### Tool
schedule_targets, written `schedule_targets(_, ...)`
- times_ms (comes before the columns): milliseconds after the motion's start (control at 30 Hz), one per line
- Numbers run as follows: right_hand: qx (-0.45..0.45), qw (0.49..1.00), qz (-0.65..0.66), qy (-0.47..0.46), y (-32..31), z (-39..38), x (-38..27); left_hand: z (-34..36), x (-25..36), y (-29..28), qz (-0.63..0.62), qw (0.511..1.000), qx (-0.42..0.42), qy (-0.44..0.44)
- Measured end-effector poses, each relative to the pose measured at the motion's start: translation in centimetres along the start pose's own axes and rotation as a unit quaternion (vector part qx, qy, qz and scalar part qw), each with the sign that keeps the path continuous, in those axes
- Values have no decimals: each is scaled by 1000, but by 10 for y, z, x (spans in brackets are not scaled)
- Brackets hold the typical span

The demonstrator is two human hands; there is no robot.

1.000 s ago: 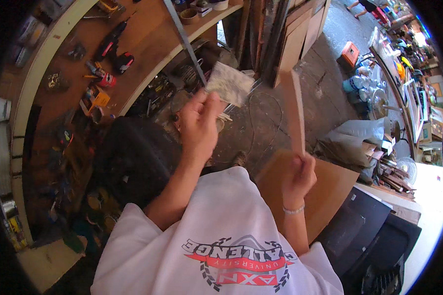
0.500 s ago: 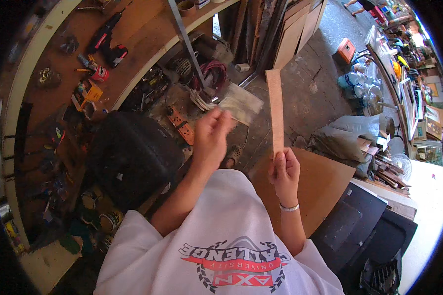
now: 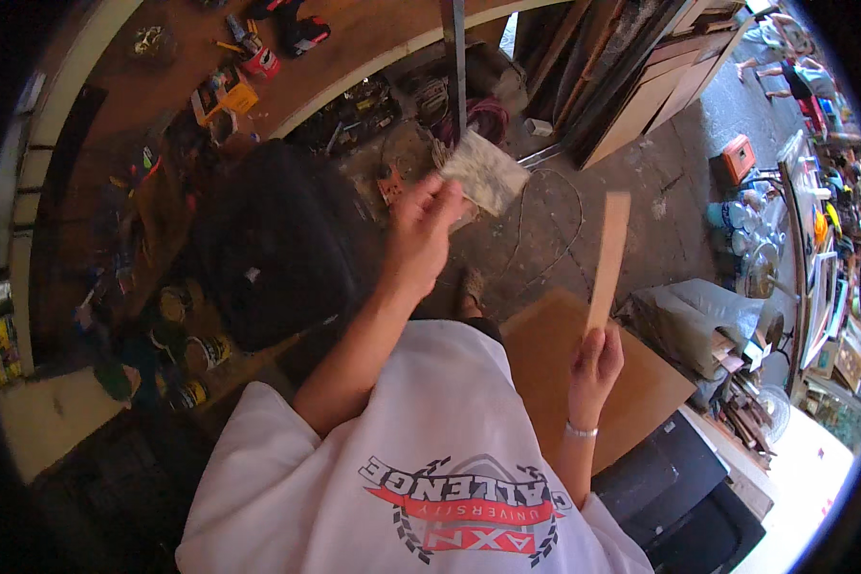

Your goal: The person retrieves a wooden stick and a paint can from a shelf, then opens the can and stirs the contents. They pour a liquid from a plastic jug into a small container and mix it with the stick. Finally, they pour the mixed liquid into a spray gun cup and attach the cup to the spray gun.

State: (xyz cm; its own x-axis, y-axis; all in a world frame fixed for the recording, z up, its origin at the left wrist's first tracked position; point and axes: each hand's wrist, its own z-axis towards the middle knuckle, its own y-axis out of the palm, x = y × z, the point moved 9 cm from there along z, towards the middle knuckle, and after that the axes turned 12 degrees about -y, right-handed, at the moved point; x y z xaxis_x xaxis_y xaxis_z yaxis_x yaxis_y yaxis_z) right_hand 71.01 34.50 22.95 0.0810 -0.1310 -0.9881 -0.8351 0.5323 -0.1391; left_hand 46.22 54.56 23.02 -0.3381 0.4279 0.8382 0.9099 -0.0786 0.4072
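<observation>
Between the thumb and fingers of my left hand (image 3: 423, 225) is a flat rectangular sheet (image 3: 486, 172), pale with grey smudges, its kind not clear. It is held out ahead of me over the floor. My right hand (image 3: 597, 359) grips the lower end of a thin, light-brown wooden strip (image 3: 609, 253), which points up and slightly tilts to the right. The two pieces are apart. Below my right hand lies a brown board (image 3: 550, 359), and a large black case-like object (image 3: 268, 249) stands left of my left forearm.
At the upper left a curved-looking wooden bench (image 3: 354, 33) carries a power drill (image 3: 301, 33) and a yellow box (image 3: 228, 96). A metal post (image 3: 453, 67) rises behind the sheet. Boards (image 3: 674, 81) lean at the back. Clutter and a grey-covered pile (image 3: 694, 316) line the right; people (image 3: 804, 77) stand far off.
My right hand has moved right and lower with the wooden strip, which now leans more. The sheet in my left hand has turned and shows more clearly. The view has shifted.
</observation>
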Motion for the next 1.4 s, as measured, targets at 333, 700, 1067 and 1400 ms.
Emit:
schedule_targets(333, -102, 990, -96, 12, -7, 60, 8, -15, -2, 37, -62, 995, 29, 79)
schedule_targets(700, -113, 983, -128, -63, -27, 92, 30, -32, 7, 58, -4, 982, 139, 129)
schedule_targets(1067, -151, 974, -79, -148, -22, 95, 40, -39, 4, 52, 50, 971, 171, 161)
schedule_targets(1400, -380, 904, 169, 100, 64, 78, 13, -29, -46, 80, -95, 991, 24, 87)
